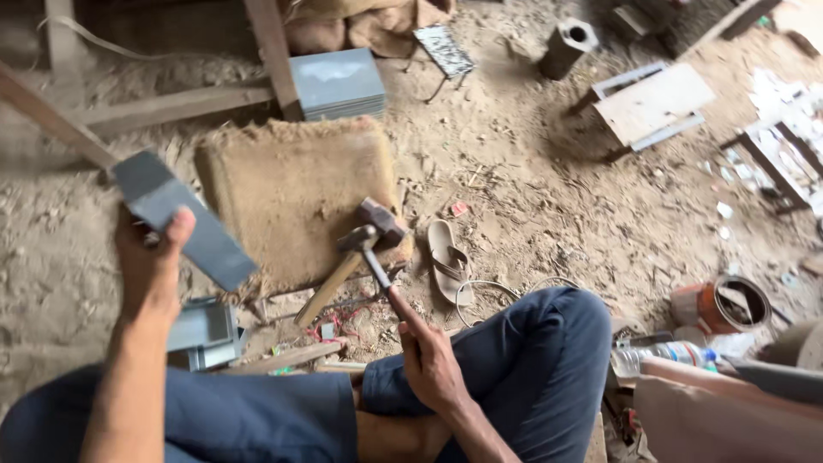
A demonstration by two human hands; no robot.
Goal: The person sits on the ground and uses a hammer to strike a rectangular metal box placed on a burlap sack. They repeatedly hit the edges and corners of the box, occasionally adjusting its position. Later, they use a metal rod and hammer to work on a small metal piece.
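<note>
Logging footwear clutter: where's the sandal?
Head view, centre: the sandal lies on the dirt just right of the big hammer, above the right hand.

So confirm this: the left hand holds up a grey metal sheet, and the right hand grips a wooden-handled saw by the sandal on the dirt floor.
Not a saw. The head view shows the right hand gripping a small hammer. The rest stands: the left hand holds up the grey metal sheet, and the sandal lies on the dirt floor.

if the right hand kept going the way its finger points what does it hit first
Probably the hammer head: the right hand grips a thin handle and points up-left along it to that head, resting on the mat. Depth is unclear.
</note>
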